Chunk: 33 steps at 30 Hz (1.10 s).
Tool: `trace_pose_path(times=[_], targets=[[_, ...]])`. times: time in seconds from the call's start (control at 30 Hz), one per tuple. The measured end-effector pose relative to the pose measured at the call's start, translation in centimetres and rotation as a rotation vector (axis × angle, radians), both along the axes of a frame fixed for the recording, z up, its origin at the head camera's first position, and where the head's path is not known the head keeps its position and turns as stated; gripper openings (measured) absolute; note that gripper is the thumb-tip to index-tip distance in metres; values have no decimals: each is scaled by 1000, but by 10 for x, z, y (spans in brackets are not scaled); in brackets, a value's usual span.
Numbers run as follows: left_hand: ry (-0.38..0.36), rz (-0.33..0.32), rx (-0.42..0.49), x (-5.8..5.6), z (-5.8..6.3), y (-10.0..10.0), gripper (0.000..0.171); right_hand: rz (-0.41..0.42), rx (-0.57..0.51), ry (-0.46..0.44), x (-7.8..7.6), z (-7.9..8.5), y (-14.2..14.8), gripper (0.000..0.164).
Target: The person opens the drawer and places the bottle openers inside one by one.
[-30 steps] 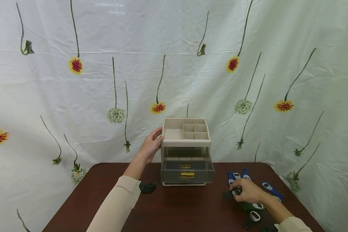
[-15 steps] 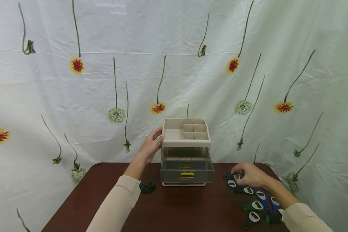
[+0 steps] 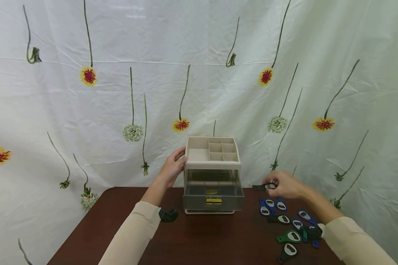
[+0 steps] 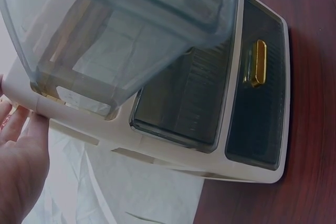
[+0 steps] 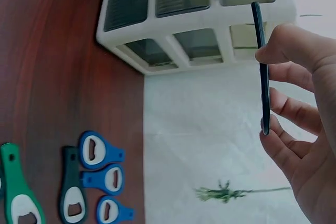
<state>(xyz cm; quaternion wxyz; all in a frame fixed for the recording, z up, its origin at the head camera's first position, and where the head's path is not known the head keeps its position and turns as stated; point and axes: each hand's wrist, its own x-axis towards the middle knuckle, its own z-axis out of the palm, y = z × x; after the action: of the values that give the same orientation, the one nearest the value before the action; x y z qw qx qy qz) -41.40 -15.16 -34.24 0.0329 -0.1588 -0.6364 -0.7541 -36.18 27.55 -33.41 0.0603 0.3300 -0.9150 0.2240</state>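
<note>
My left hand [image 3: 172, 165] rests against the upper left side of a cream drawer organizer [image 3: 213, 165], its fingers along the side in the left wrist view. The organizer's top drawer [image 3: 199, 202], smoky and see-through with a gold handle, is pulled out; the drawers below it [image 4: 257, 108] are closed. Right of the organizer, my right hand [image 3: 286, 184] pinches a black bottle opener [image 3: 259, 187] between thumb and fingers. From the right wrist, that opener [image 5: 263, 85] shows edge-on, raised in front of the cloth.
On the table's right side lie several bottle openers: blue ones [image 3: 263, 202], a green one [image 3: 282, 239] and black ones [image 3: 282, 257]. The organizer's top has divided compartments [image 3: 199, 154]. A flowered white cloth [image 3: 159, 121] hangs behind the dark red-brown table [image 3: 199, 243].
My right hand has lifted the black bottle opener from over the other openers, up and toward the back of the table. My left hand stays at the organizer's side.
</note>
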Motion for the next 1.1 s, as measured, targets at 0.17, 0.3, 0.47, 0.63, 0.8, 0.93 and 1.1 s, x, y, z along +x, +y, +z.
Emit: trace_pose_path(times=[0.17, 0.3, 0.47, 0.63, 0.8, 0.93, 1.1], targets=[[-7, 7, -1, 1, -1, 1, 56, -4, 17, 52, -4, 14, -10, 24], [-9, 7, -3, 1, -4, 0, 56, 4, 43, 78, -8, 26, -21, 21], [-8, -6, -8, 0, -4, 0, 56, 12, 61, 94, -12, 43, -43, 24], [2, -4, 2, -2, -2, -1, 56, 47, 53, 104, -18, 55, -78, 27], [-5, -11, 3, -2, -1, -1, 56, 111, 62, 88, -21, 58, -112, 29], [-7, -18, 2, -2, -1, 1, 56, 124, 96, 89, -20, 60, -137, 30], [-12, -7, -2, -1, 0, 1, 56, 143, 142, 136, -19, 60, -166, 27]])
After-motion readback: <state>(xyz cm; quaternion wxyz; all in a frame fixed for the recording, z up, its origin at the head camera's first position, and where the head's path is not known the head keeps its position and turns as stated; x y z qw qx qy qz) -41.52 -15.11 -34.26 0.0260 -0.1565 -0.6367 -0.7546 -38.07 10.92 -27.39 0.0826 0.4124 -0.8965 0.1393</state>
